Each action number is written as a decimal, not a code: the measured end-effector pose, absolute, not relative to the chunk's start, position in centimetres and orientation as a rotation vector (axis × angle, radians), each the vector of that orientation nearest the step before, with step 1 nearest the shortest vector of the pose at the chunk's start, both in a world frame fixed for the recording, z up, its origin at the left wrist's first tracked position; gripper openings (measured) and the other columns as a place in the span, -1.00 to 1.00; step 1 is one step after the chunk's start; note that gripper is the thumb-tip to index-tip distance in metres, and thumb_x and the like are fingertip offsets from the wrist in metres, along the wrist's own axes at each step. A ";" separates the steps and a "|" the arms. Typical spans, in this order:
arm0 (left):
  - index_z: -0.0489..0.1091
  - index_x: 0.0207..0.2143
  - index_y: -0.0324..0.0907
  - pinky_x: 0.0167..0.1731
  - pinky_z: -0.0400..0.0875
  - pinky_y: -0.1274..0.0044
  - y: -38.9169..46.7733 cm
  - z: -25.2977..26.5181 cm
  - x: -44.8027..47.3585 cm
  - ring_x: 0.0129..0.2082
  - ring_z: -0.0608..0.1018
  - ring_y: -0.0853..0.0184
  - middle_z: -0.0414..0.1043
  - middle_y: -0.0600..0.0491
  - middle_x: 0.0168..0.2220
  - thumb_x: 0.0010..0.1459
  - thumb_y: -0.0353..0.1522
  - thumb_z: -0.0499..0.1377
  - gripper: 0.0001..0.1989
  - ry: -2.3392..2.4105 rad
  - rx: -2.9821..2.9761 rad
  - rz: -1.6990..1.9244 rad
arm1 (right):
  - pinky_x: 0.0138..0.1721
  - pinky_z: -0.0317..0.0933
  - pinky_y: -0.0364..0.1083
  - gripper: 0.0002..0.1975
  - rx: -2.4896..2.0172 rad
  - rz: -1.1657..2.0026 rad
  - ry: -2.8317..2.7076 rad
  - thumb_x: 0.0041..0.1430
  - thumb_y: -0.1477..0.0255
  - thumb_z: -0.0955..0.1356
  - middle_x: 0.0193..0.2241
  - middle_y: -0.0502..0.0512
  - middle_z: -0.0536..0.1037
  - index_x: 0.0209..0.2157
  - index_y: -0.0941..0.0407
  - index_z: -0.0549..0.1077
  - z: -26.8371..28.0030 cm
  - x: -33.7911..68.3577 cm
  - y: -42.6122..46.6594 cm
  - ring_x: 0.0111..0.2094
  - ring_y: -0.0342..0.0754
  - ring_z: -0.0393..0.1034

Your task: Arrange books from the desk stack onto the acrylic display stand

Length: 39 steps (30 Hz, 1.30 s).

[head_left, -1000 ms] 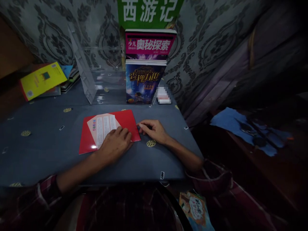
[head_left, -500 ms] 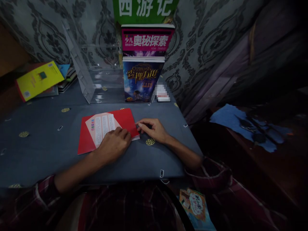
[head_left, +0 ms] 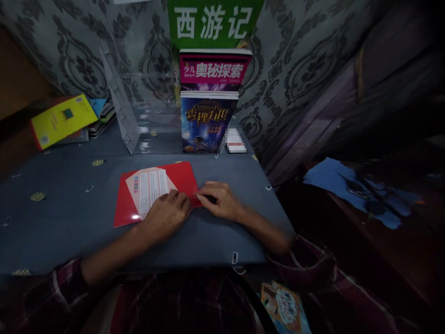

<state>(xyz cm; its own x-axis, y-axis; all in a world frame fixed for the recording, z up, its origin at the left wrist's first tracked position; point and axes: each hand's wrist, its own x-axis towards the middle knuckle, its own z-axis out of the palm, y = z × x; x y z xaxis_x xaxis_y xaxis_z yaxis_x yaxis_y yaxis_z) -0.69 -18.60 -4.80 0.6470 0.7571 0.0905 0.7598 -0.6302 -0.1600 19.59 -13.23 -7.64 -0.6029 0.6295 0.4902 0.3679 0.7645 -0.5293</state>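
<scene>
A red book [head_left: 124, 194] with a pale panel of small print lies flat on the desk. My left hand [head_left: 169, 209] rests over its lower right part, fingers curled together and pressing near the corner. At the book's right edge, my right hand [head_left: 219, 200] is closed, with thumb and index finger pinching the lower right corner. The two hands' fingertips almost meet there. Behind the book stands a clear rack [head_left: 120, 99], its right column holding a blue book [head_left: 205, 123], a magenta book [head_left: 213, 69] and a green book [head_left: 215, 23].
A yellow book [head_left: 64, 120] lies on a pile at the left. Beside the rack is a small blurred white item [head_left: 235, 141]. A blue cloth [head_left: 330, 181] with dark objects lies on a surface to the right. Below the desk edge is another book [head_left: 285, 306].
My right hand has moved slightly down and left to the red book's lower right corner. The pale page edges that showed there are no longer visible. The whole view has shifted a little.
</scene>
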 end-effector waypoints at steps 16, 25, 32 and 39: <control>0.43 0.10 -0.24 0.01 0.50 0.37 -22.2 -6.0 -8.8 0.11 0.55 0.18 0.53 -0.14 0.09 0.37 -0.47 0.05 -0.69 -1.187 -2.673 -0.201 | -0.19 0.44 0.03 -0.76 -0.620 0.034 -2.482 0.38 0.50 0.28 -0.24 0.13 0.68 -0.09 0.09 0.59 -7.8 20.8 -16.6 -0.23 0.03 0.52; 0.44 -0.14 -0.15 -0.21 0.50 0.43 -17.8 -2.7 -13.0 -0.03 0.56 0.17 0.52 -0.08 -0.02 0.37 -0.28 0.02 -0.76 -1.895 -2.584 -0.007 | -0.12 0.34 0.08 -0.72 -0.822 0.105 -2.600 0.42 0.39 0.24 -0.21 0.22 0.64 -0.18 0.12 0.58 -6.8 18.4 -14.6 -0.18 0.07 0.48; 0.38 -0.10 -0.14 -0.21 0.41 0.43 -14.3 -2.5 -13.9 -0.12 0.55 0.17 0.50 -0.06 -0.10 0.35 -0.20 0.01 -0.73 -2.027 -2.555 -0.024 | 0.31 0.10 0.28 -0.55 -1.052 0.285 -2.729 0.37 0.32 0.31 0.25 0.44 0.38 0.20 0.22 0.40 -6.4 13.3 -10.6 0.33 0.25 0.20; 0.34 -0.05 -0.14 -0.13 0.39 0.39 -12.6 -2.2 -14.8 -0.02 0.52 0.11 0.49 -0.05 -0.06 0.24 -0.18 0.12 -0.70 -2.051 -2.626 -0.108 | 0.34 0.09 0.23 -0.52 -1.131 0.195 -2.706 0.37 0.34 0.29 0.31 0.56 0.26 0.22 0.30 0.36 -6.6 10.5 -9.7 0.38 0.30 0.09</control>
